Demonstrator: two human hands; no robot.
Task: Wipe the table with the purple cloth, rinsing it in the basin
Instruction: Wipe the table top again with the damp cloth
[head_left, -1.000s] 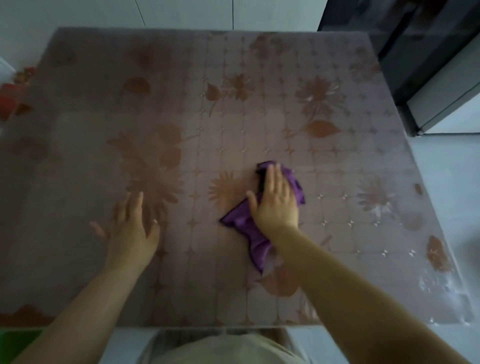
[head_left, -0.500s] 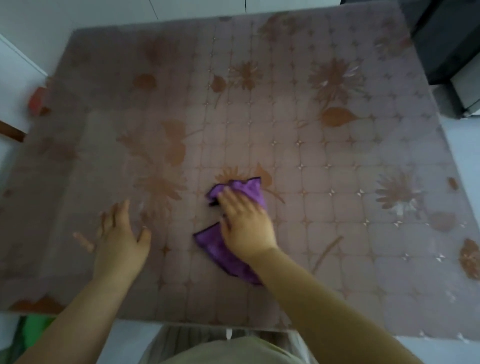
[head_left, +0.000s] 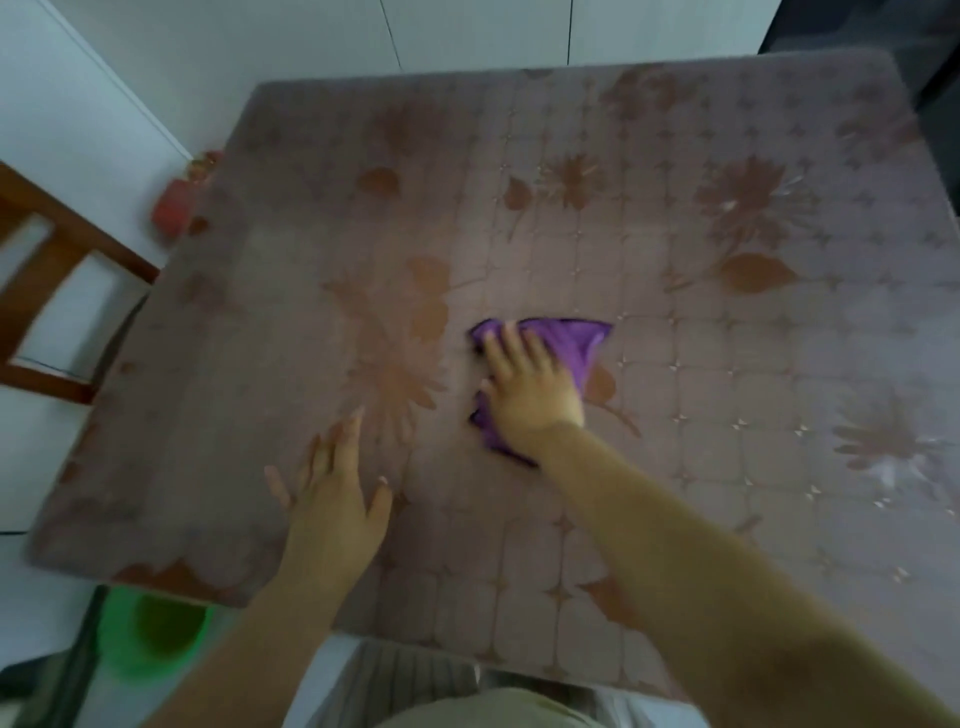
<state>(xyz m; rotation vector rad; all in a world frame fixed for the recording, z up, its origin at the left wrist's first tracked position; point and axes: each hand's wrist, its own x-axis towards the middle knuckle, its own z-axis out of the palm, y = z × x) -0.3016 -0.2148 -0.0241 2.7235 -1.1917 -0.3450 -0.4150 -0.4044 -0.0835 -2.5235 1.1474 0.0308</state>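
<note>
The purple cloth (head_left: 576, 340) lies crumpled near the middle of the table (head_left: 675, 519), which wears a floral plastic cover. My right hand (head_left: 527, 387) presses flat on the cloth, fingers spread toward the far left; cloth shows beyond the fingertips and below the wrist. My left hand (head_left: 335, 491) rests palm down on the bare cover, fingers apart, to the left of and nearer than the cloth. A green basin (head_left: 156, 636) stands on the floor under the table's near left corner, partly hidden by the table edge.
A wooden chair (head_left: 57, 270) stands off the table's left side. A red object (head_left: 176, 205) sits at the far left edge of the table. Dark furniture (head_left: 883, 31) fills the far right. White floor surrounds the table.
My right hand has slid the cloth leftward across the table, then a little farther away. My left hand stays planted. The view has swung left, revealing the chair and the basin.
</note>
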